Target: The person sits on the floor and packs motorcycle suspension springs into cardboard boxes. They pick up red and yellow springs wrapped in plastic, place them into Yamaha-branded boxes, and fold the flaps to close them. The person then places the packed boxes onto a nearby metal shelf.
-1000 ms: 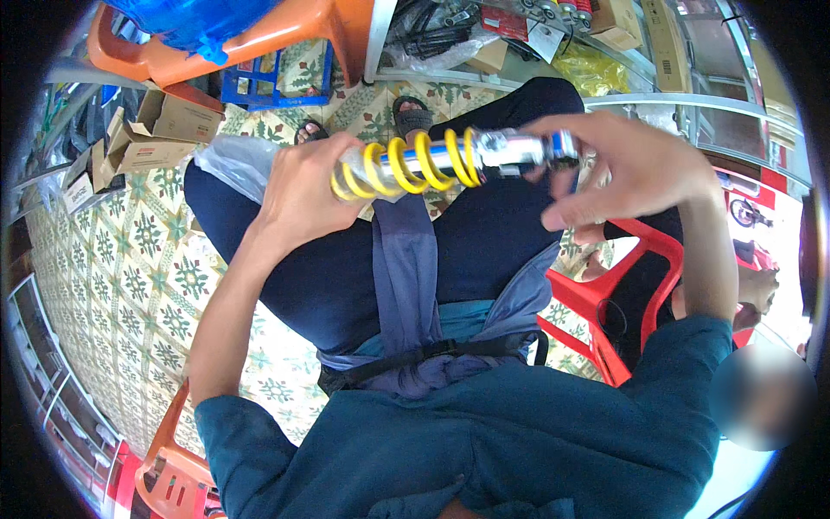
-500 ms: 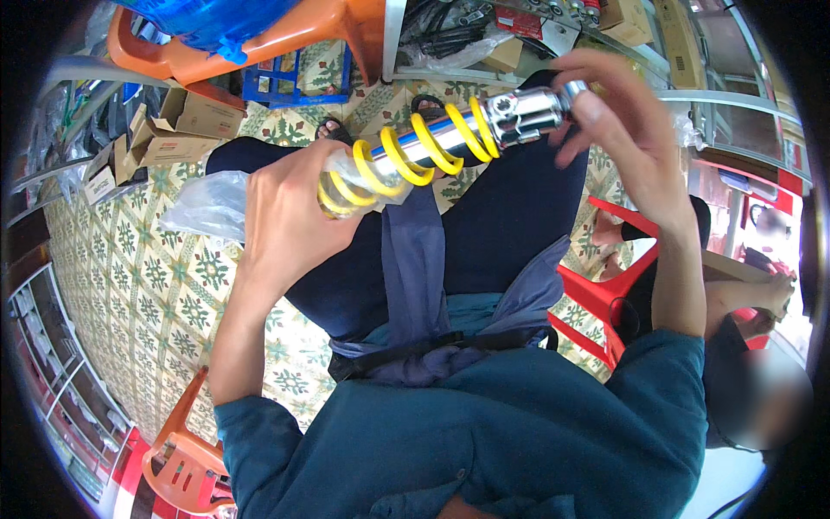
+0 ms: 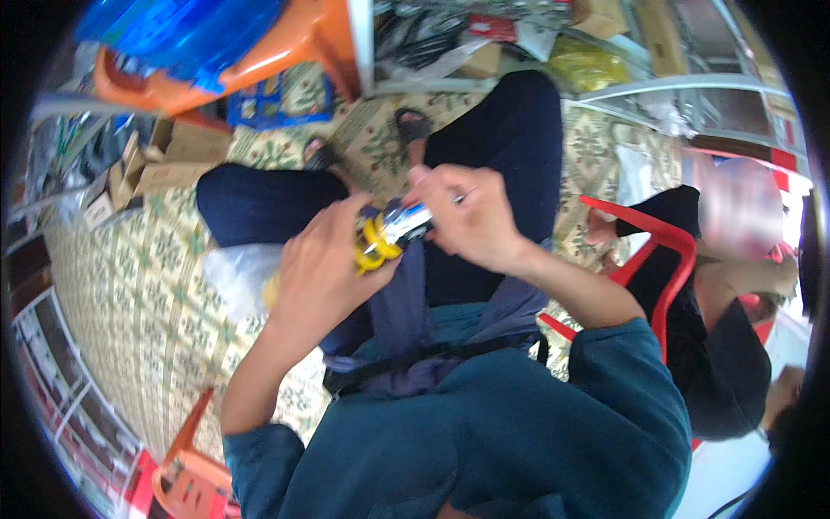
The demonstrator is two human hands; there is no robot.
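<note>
My left hand [image 3: 324,255] is wrapped around a shock absorber with a yellow coil spring [image 3: 374,244], which lies at an angle over my lap and is largely covered by that hand. My right hand [image 3: 467,216] is closed at its chrome upper end [image 3: 399,223]; a small metal bit shows between those fingers, too blurred to make out. A clear plastic bag [image 3: 238,277] hangs left of my left hand, over my thigh and the floor.
An orange chair [image 3: 320,43] holds a blue wrapped item [image 3: 190,35]; a blue crate [image 3: 246,112] sits below. Cardboard boxes [image 3: 186,147] are at left, shelves of parts [image 3: 432,43] ahead. Another person [image 3: 726,355] sits by a red chair [image 3: 666,285] on my right.
Both hands have come down toward my lap and inward, bringing the shock absorber lower and pointing it away from me. My right hand has closed over its chrome end. The view is now more blurred.
</note>
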